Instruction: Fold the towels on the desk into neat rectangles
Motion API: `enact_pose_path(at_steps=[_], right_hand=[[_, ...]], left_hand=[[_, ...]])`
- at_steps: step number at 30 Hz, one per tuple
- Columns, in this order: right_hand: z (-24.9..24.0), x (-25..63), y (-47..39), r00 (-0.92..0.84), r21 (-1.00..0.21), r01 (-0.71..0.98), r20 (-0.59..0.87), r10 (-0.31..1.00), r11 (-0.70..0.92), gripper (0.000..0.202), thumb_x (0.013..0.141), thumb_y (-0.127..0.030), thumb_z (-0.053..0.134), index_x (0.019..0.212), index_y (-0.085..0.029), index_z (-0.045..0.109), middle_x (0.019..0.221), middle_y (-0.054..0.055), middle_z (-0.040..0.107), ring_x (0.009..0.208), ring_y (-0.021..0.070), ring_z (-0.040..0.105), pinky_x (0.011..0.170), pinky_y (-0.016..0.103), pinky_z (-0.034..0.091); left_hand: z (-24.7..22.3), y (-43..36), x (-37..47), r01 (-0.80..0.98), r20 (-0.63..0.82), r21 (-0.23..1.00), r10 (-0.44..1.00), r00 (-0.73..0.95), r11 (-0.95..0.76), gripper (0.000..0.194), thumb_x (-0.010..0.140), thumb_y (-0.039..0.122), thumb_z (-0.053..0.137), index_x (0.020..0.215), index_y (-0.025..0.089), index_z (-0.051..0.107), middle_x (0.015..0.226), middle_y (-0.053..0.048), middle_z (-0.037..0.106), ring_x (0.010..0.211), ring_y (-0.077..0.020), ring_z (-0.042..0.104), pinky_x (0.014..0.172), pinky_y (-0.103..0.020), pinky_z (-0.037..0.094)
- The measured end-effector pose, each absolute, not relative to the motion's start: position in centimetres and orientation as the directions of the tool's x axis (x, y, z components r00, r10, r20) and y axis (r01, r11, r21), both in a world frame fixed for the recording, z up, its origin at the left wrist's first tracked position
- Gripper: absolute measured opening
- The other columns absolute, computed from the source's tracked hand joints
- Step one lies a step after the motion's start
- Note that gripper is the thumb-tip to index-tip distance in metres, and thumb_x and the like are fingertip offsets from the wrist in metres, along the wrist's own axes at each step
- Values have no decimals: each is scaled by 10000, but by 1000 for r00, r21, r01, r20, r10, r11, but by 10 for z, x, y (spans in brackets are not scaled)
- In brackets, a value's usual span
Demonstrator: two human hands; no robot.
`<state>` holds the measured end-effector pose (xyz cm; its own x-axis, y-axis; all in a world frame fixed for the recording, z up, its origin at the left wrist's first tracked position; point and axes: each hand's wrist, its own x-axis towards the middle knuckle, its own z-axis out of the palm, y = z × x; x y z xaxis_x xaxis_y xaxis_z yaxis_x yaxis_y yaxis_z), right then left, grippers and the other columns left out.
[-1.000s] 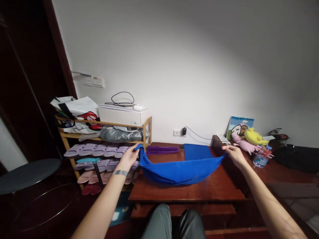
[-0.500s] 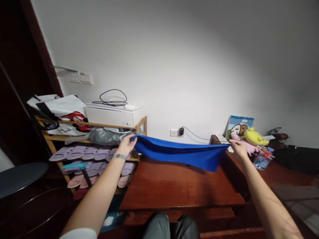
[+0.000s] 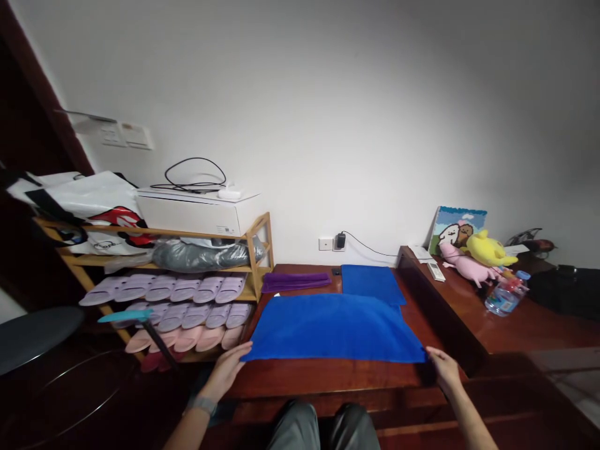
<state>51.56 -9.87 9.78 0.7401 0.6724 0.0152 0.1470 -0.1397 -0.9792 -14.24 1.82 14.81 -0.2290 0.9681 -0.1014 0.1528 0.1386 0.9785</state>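
A bright blue cloth (image 3: 328, 328) stretches between my two hands above the red-brown wooden table (image 3: 319, 378), its far part bulging slightly. My left hand (image 3: 229, 365) pinches its near left corner, and my right hand (image 3: 443, 367) pinches the near right corner. Behind it on the table lie a folded purple cloth (image 3: 296, 281) at the left and another blue cloth (image 3: 370, 283) at the right, partly covered by the held one.
A rack (image 3: 255, 269) of slippers stands at the left, with a white box (image 3: 192, 212) and a bag on top. On the right-hand surface (image 3: 473, 319) are plush toys (image 3: 487, 249), a bottle (image 3: 506, 300) and a remote (image 3: 435, 271). A dark round stool (image 3: 40, 331) is far left.
Both hands have come down and nearer to me, drawing the blue cloth low over the table. The purple cloth and the second blue cloth now show behind it.
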Motion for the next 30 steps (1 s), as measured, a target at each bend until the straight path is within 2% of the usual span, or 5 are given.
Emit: enact_pose_path(at_steps=[9, 14, 18, 22, 30], right_hand=[[68, 520, -129, 692, -841, 401, 17, 722, -364, 295, 508, -595, 562, 588, -365, 730, 764, 100, 814, 839, 410, 792, 790, 527, 617], [66, 507, -134, 633, -756, 556, 116, 765, -345, 403, 598, -655, 507, 652, -307, 704, 848, 142, 807, 906, 450, 779, 888, 593, 609], [57, 465, -121, 527, -686, 687, 239, 815, -242, 575, 759, -678, 487, 959, -225, 779, 1255, 203, 756, 1255, 439, 671, 1174, 578, 460], [36, 423, -111, 303, -520, 841, 224, 927, -149, 678, 939, -623, 343, 1377, -253, 705, 1553, 101, 605, 1491, 356, 498, 1263, 563, 351], [10, 419, -132, 215, -342, 928, 162, 963, -149, 655, 1005, -621, 291, 1600, -415, 472, 1686, -59, 424, 1602, 305, 303, 1295, 579, 292]], left_hand=[[94, 9, -163, 386, -29, 914, 971, -239, 122, 296, 506, 511, 805, 702, 291, 784, 918, -80, 860, 1049, -405, 765, 1002, -496, 574], [77, -8, -165, 479, 71, 876, 963, -260, 64, 370, 542, 645, 747, 705, 313, 765, 1000, -104, 814, 1112, -435, 735, 1076, -541, 540], [63, -19, -162, 562, 168, 827, 943, -286, 23, 411, 594, 715, 674, 731, 343, 783, 928, -95, 746, 1009, -423, 747, 1063, -566, 559], [51, -25, -165, 657, 264, 754, 925, -274, -21, 490, 718, 731, 571, 819, 319, 816, 938, -105, 738, 953, -384, 761, 986, -548, 608], [42, -50, -172, 854, 403, 512, 903, -148, -89, 467, 934, 492, 433, 1118, 314, 823, 1281, -133, 777, 1215, -380, 713, 1099, -553, 542]])
